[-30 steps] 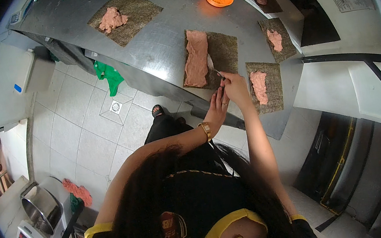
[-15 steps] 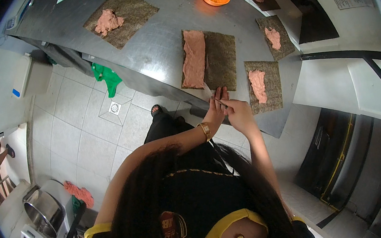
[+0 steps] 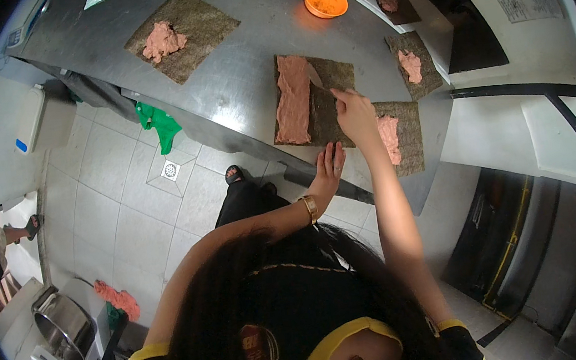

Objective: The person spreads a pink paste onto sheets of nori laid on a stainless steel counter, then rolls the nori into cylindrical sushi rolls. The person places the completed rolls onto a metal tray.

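My right hand (image 3: 354, 114) is closed round the handle of a knife (image 3: 316, 77), a thin metal blade. Its tip meets the right edge of a long strip of pink minced paste (image 3: 294, 100), near the strip's far end. This strip covers the left part of a dark seaweed sheet (image 3: 338, 120) on the steel table. At the sheet's near edge, my left hand (image 3: 330, 170) lies with its fingers stretched out, touching the corner. Partly hidden by my right forearm is another seaweed sheet (image 3: 409, 140) with a smaller pink strip (image 3: 389, 137).
An orange bowl (image 3: 325, 0) stands at the far side of the steel table (image 3: 238, 64). To the left, a seaweed sheet (image 3: 202, 36) carries a lump of paste (image 3: 163, 41); another sheet (image 3: 424, 55) lies at the right. Behind me at lower left is a metal pot (image 3: 65, 326).
My right hand has moved away from my left hand, carrying the knife to the far end of the strip. My left hand has shifted slightly nearer and stays by the sheet's edge.
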### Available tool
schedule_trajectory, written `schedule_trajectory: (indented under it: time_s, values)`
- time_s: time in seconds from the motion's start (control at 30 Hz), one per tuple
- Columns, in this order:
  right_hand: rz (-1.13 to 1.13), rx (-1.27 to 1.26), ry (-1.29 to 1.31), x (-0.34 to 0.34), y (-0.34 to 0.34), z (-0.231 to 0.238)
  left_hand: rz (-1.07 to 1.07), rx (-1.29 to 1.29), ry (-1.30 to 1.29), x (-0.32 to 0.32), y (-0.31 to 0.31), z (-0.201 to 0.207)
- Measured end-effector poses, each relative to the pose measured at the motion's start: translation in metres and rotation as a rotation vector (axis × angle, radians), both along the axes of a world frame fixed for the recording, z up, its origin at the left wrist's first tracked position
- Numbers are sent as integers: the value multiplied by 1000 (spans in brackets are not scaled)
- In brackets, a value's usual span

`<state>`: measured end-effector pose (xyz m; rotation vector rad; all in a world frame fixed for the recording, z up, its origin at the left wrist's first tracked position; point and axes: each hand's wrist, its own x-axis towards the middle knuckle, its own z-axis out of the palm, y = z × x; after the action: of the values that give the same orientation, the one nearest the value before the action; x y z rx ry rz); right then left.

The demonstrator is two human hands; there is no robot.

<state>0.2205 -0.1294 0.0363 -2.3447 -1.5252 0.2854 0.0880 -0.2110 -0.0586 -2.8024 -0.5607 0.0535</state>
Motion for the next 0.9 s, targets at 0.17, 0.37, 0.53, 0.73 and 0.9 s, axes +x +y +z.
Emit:
schedule_trajectory:
  time_s: [0.17, 0.37, 0.53, 0.73, 0.9]
  values:
    - [48, -129, -72, -14, 12, -1, -11, 4, -28, 1, -2, -7]
    - [224, -224, -64, -53, -39, 12, -127, -199, 86, 9, -12, -31]
    - [339, -211, 174, -26, -46, 45, -44, -267, 109, 8, -4, 1]
    - [209, 29, -48, 35, 24, 8, 100, -109, -135, 8, -8, -1]
    - [309, -91, -103, 22, 37, -4, 92, -179, -153, 7, -13, 6]
